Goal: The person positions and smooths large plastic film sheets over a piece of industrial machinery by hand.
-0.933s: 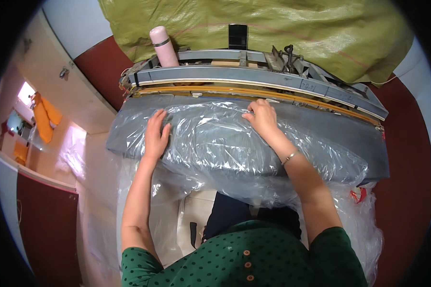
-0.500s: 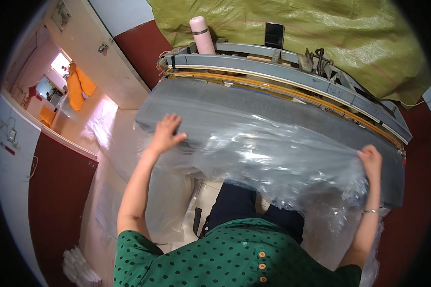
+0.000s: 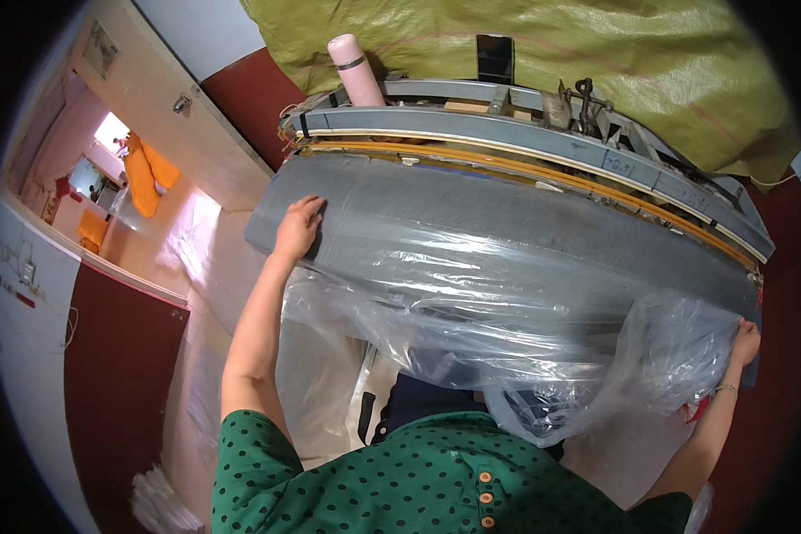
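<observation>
A clear plastic sheet (image 3: pixel 472 294) drapes over the front of a long grey padded work surface (image 3: pixel 436 191) and hangs down over my lap. At its right end, my right hand (image 3: pixel 746 343) is closed on the edge of the sheet, with the plastic bunched and wrinkled beside the fingers. My left hand (image 3: pixel 299 227) rests on the left part of the grey surface, fingers slightly bent and nothing gripped in them. Close to the right hand, something small and red (image 3: pixel 699 409) shows below the sheet.
Behind the surface runs a grey metal frame (image 3: pixel 472 122) with a yellow strip along it. A pink flask (image 3: pixel 356 73), a dark phone-like slab (image 3: pixel 495 59) and a metal clamp (image 3: pixel 584 105) are at the back, before a green-yellow tarp (image 3: pixel 400 40). A door (image 3: pixel 178 98) stands at the left.
My right hand has moved right and nearer to me, drawing the sheet along. My left hand has shifted slightly up, its fingers less spread. The sheet now hangs lower over the front.
</observation>
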`<state>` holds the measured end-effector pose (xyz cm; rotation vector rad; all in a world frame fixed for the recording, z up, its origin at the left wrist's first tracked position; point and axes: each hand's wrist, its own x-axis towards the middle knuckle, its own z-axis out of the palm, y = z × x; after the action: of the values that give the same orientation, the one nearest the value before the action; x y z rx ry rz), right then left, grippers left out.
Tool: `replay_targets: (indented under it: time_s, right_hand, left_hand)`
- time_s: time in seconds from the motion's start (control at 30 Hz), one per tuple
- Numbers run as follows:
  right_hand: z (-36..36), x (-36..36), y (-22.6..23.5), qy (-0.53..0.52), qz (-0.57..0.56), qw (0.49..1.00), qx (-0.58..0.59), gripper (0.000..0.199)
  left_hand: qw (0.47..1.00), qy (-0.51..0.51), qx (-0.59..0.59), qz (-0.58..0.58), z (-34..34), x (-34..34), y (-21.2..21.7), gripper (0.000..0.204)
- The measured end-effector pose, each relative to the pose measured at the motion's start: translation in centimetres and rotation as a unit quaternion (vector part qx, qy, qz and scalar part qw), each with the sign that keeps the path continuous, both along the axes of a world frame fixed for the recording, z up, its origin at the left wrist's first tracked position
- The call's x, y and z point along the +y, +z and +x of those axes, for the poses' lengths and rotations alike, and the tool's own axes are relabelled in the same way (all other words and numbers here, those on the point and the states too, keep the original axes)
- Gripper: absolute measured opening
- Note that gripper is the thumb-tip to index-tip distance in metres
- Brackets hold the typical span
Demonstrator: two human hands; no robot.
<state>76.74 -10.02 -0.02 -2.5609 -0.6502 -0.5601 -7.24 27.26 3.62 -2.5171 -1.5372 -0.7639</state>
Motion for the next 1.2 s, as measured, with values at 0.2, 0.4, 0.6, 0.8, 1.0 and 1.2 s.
replay_targets:
  time_s: [0.2,0.4,0.6,0.8,1.0,1.2]
  right_hand:
    - [2.2,0.9,-1.7,0.048,0.047,0.997,0.023,0.030]
    - [1.2,-0.1,-0.6,0.057,0.095,0.993,0.041,0.030]
    - [0.2,0.7,0.5,-0.049,0.009,0.998,0.039,0.029]
    - [-2.8,1.8,2.3,-0.101,-0.045,0.994,0.000,0.023]
    - [-3.0,1.2,2.3,-0.108,-0.050,0.993,-0.004,0.023]
    - [-3.3,2.4,2.3,-0.094,-0.050,0.994,0.008,0.023]
  left_hand:
    - [0.997,0.051,0.034,-0.039,-1.6,2.7,2.4,0.008]
    - [0.940,0.023,-0.275,0.198,4.9,6.1,11.4,0.010]
    - [0.993,0.037,-0.066,-0.096,-1.1,10.2,-4.7,0.043]
    - [0.989,0.014,-0.144,-0.013,6.3,7.0,-1.6,0.037]
    - [0.643,-0.571,-0.100,-0.501,27.3,-18.9,4.8,0.062]
    - [0.666,-0.422,-0.026,-0.615,30.6,-26.5,0.9,0.016]
